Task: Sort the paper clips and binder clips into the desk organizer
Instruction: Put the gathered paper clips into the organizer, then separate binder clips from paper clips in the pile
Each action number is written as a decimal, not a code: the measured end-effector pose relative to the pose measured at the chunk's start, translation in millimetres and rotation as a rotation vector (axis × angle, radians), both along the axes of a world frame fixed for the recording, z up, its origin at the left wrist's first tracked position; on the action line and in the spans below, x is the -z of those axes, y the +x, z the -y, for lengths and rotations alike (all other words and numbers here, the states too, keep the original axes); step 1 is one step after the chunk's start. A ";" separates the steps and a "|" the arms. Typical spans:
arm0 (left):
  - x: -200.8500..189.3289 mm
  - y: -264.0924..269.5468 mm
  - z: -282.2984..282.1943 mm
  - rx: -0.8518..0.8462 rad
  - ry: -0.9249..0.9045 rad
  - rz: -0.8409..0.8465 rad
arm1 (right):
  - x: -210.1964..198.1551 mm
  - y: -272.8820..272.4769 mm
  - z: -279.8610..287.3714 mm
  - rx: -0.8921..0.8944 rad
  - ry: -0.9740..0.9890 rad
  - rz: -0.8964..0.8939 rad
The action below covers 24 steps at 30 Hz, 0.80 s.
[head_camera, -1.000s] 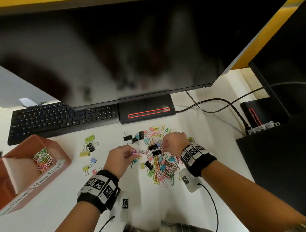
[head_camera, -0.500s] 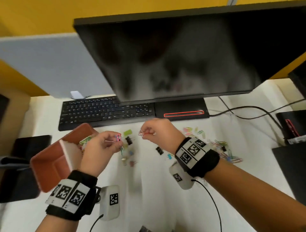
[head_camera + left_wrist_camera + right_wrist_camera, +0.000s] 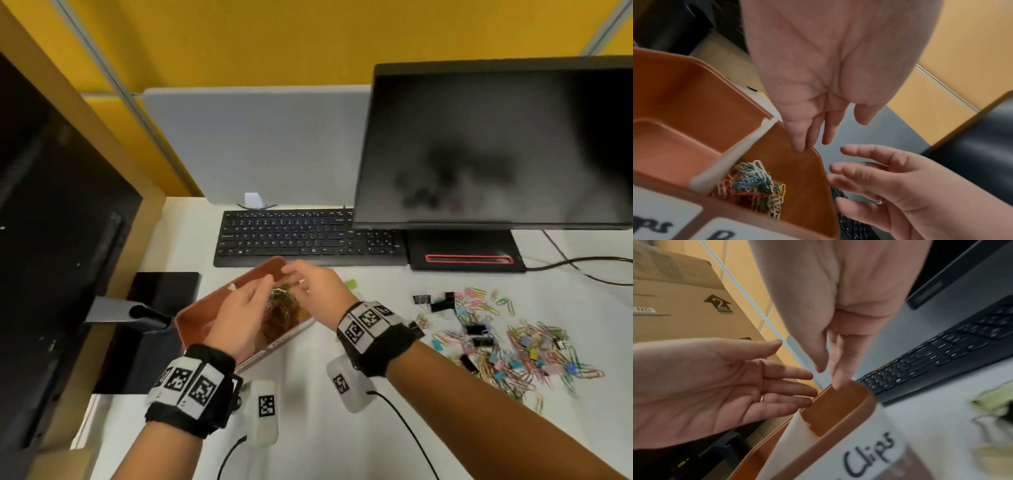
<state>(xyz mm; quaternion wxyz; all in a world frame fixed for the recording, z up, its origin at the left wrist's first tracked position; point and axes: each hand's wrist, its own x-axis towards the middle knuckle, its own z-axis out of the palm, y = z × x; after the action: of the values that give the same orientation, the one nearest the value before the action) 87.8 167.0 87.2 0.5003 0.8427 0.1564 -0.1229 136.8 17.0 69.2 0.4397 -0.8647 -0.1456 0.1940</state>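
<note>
Both hands hover over the organizer (image 3: 205, 311), above the paper clips (image 3: 754, 181) heaped in its far compartment beside the white divider (image 3: 731, 160). The left hand (image 3: 239, 315) and right hand (image 3: 318, 287) have fingers spread loose, holding nothing. More clips (image 3: 513, 342) lie on the desk (image 3: 342, 438), well to the right.

Terracotta-orange organizer (image 3: 191, 317) with white divider (image 3: 731, 160), multicoloured paper clips (image 3: 754, 183), black keyboard (image 3: 308, 236).
</note>
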 end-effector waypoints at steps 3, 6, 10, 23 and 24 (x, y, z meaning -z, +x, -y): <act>-10.9 0.1 30.9 0.046 -0.058 0.091 | 0.2 -10.1 52.7 0.073 0.042 0.034; -6.7 5.3 68.2 0.128 -0.104 0.134 | 12.8 -20.2 124.7 0.192 -0.083 0.066; 20.5 13.5 128.5 0.263 -0.098 0.115 | 29.0 -32.4 224.3 0.384 -0.284 0.093; 95.3 48.2 277.8 0.559 0.323 0.011 | 76.7 2.8 344.1 0.251 -0.517 -0.097; 98.2 51.1 282.5 0.582 0.363 0.012 | 78.7 4.8 342.6 0.223 -0.537 -0.099</act>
<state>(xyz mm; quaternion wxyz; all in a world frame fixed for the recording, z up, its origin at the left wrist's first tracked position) 138.9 -115.5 -11.1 0.2872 0.9280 -0.0743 -0.2256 141.6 -325.6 -9.6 0.2202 -0.9503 0.0284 0.2181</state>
